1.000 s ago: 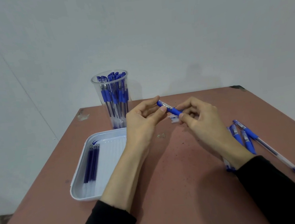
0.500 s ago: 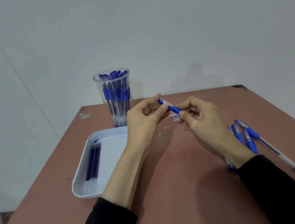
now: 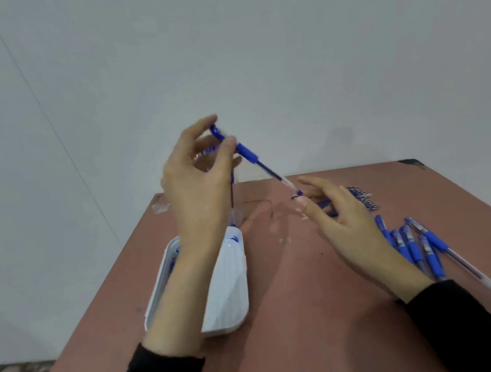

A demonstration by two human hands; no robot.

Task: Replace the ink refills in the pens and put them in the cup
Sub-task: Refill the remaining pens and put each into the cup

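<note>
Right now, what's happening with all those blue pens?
A person is swapping pen refills. The left hand pinches a blue pen up in the air, and the right hand is open by its tip. More pens lie on the table, with a white tray on the left.

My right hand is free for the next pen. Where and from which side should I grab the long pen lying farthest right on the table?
Probably take the long pen at its clear barrel's middle, coming from above with the right hand, pinching across it. It lies flat and diagonal on the table, and there it sits apart from the pen cluster crowding its blue grip.
</note>
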